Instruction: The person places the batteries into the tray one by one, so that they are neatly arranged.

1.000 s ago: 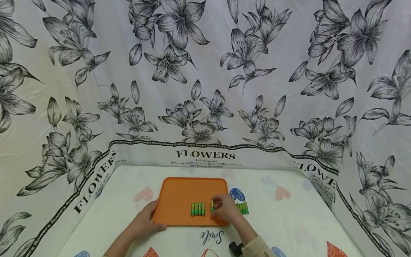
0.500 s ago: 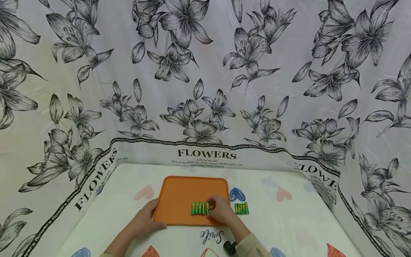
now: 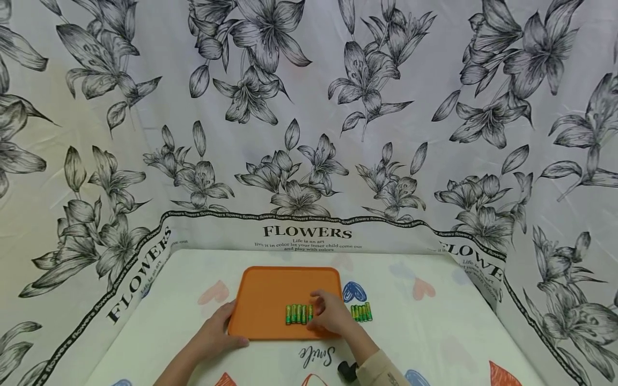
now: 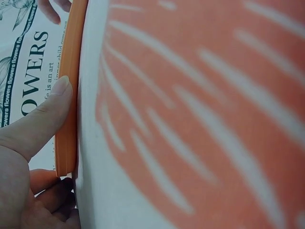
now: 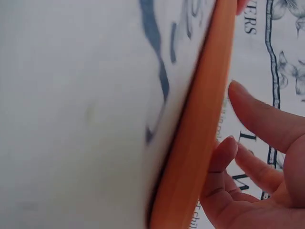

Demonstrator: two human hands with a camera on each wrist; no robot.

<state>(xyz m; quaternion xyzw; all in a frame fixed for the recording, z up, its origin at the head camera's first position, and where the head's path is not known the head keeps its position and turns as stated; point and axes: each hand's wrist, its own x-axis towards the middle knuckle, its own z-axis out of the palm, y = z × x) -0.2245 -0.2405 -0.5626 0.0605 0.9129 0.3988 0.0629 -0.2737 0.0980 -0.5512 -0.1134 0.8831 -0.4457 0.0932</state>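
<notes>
An orange tray point(image 3: 270, 292) lies on the table, with a row of several green-and-yellow batteries point(image 3: 296, 314) standing side by side near its front middle. My left hand point(image 3: 214, 332) grips the tray's front left corner. In the left wrist view the thumb point(image 4: 61, 90) presses on the rim and the fingers curl round the corner. Over the tray, at the right end of the row, is my right hand point(image 3: 333, 315), thumb and fingers spread apart. The last battery point(image 3: 310, 313) stands beside its fingertips. In the right wrist view nothing shows between the fingers.
Right of the tray, more batteries point(image 3: 361, 312) form a second row on the heart-printed tablecloth point(image 3: 434, 332). A black device point(image 3: 347, 371) sits at the right wrist. A flower-printed curtain point(image 3: 309, 161) encloses the back and sides.
My right hand has carried a battery leftward to the end of the tray's row and let go of it; its fingers have spread. The left hand stays on the corner.
</notes>
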